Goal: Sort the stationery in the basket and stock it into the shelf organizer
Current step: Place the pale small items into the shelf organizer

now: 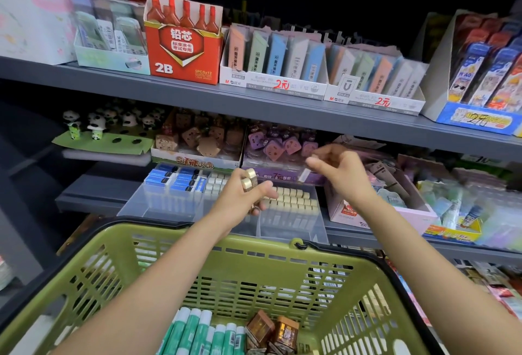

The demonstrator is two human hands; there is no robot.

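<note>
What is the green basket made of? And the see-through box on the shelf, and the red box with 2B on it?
Green basket: looks like moulded plastic, matte, with slotted walls. See-through box: probably clear hard plastic, since the sticks inside show through it. Red 2B box: looks like printed cardboard, slightly glossy, with a folded, cut-out top edge.

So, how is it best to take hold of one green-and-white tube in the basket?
Probably pinch a green-and-white tube by its white end, from above: the tubes lie flat, packed side by side in the green basket, so the sides are hard to reach.
</note>
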